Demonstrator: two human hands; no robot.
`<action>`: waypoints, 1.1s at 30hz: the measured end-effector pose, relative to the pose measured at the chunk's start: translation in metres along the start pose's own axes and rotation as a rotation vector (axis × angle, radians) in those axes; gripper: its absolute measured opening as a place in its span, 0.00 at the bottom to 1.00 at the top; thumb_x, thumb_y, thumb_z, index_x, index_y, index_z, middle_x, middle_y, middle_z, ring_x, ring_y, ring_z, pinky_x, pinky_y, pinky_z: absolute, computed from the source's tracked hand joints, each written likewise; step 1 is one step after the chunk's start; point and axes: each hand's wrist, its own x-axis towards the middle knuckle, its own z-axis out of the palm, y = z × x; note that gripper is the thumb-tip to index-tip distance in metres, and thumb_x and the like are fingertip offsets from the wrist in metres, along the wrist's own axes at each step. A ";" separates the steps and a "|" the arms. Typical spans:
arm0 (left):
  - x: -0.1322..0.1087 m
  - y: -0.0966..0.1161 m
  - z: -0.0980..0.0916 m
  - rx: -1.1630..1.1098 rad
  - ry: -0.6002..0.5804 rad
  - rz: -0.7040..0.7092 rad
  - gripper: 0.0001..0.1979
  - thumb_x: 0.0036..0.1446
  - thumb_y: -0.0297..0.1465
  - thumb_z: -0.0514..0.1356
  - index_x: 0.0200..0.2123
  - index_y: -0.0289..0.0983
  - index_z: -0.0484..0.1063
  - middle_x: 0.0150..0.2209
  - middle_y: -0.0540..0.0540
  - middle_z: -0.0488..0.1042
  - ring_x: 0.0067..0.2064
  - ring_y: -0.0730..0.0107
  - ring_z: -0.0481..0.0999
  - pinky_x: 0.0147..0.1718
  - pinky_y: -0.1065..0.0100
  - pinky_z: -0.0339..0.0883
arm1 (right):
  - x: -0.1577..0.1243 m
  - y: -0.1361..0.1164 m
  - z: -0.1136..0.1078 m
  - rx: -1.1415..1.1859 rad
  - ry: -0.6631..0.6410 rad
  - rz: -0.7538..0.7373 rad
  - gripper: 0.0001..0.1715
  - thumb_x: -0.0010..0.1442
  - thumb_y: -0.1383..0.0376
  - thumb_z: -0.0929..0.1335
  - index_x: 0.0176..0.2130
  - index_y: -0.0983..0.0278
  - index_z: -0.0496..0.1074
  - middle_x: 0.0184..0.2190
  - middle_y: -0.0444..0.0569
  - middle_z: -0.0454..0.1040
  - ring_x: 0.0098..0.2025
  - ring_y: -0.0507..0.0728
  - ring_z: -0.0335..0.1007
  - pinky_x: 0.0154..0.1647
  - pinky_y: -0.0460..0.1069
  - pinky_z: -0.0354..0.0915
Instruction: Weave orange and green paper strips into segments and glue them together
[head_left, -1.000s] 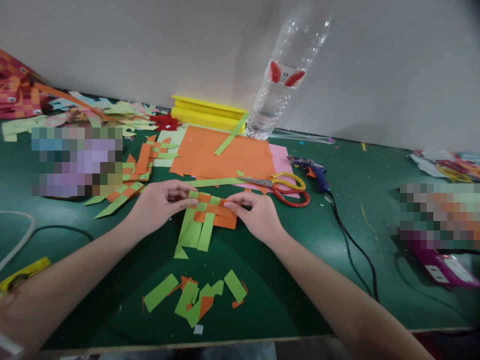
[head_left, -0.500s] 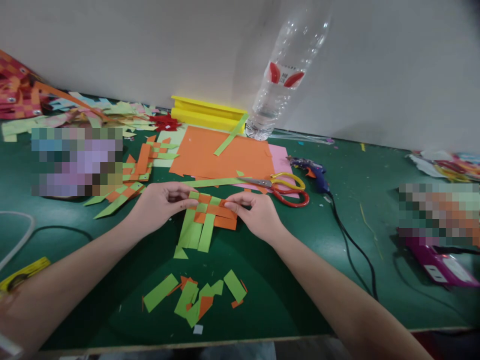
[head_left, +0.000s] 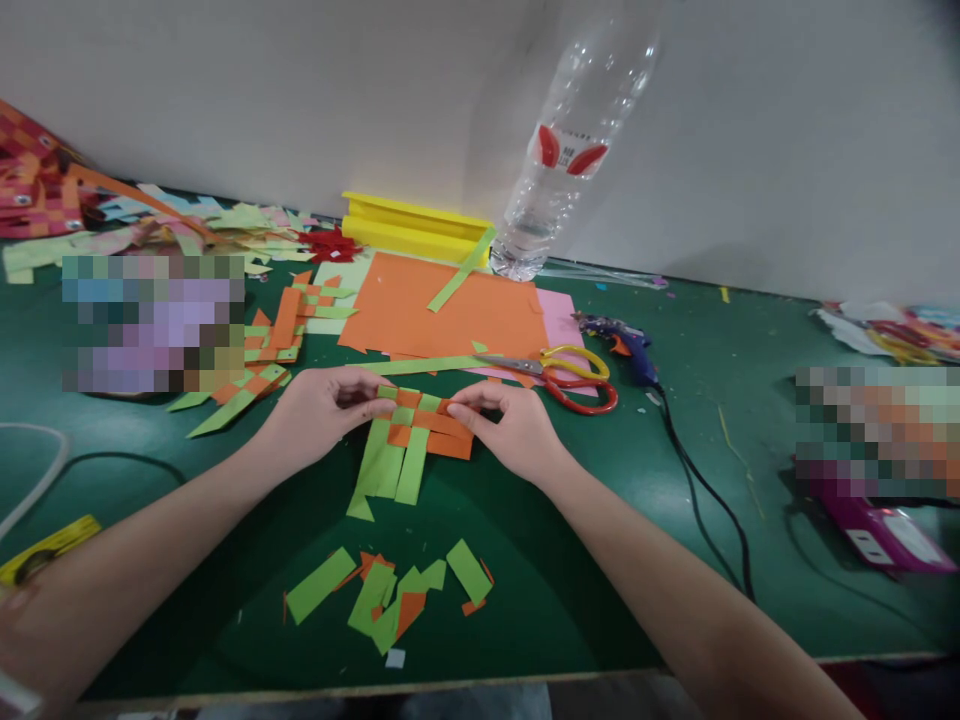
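Between my hands is a woven paper piece (head_left: 409, 425) of green and orange strips, checkered at the top. Its loose green ends hang toward me and its orange ends point right. My left hand (head_left: 319, 408) pinches the upper left corner. With thumb and fingers, my right hand (head_left: 514, 425) grips the upper right edge. Just behind lie scissors (head_left: 574, 378) with yellow and red handles and a long green paper strip (head_left: 427, 366). Cut green and orange scraps (head_left: 390, 595) are scattered on the table in front of the piece.
Orange paper sheets (head_left: 450, 305) lie behind my hands, near a yellow folded strip (head_left: 416, 230) and a tall plastic bottle (head_left: 555, 170). A glue gun (head_left: 626, 345) with a black cord rests right. Woven paper fish (head_left: 247, 385) lie left; a magenta power strip (head_left: 877, 525) is far right.
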 end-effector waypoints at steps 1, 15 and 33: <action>-0.001 -0.001 0.001 0.012 -0.005 0.006 0.12 0.48 0.42 0.66 0.31 0.40 0.77 0.26 0.49 0.79 0.28 0.67 0.77 0.28 0.69 0.72 | -0.002 -0.001 0.001 0.009 0.011 -0.021 0.06 0.57 0.61 0.69 0.35 0.61 0.75 0.34 0.46 0.81 0.36 0.55 0.78 0.40 0.51 0.73; -0.006 0.005 0.009 0.003 -0.147 0.059 0.11 0.53 0.41 0.63 0.32 0.39 0.77 0.28 0.50 0.79 0.28 0.72 0.74 0.28 0.73 0.68 | -0.016 -0.010 0.018 -0.192 0.139 -0.391 0.09 0.60 0.66 0.69 0.42 0.61 0.78 0.35 0.46 0.82 0.33 0.53 0.76 0.35 0.48 0.69; -0.008 0.007 0.008 -0.031 -0.164 0.119 0.10 0.56 0.40 0.62 0.30 0.39 0.78 0.26 0.51 0.76 0.25 0.76 0.68 0.23 0.75 0.62 | -0.011 -0.014 0.022 -0.089 0.177 -0.473 0.06 0.60 0.67 0.70 0.37 0.60 0.79 0.32 0.45 0.82 0.33 0.54 0.76 0.39 0.50 0.70</action>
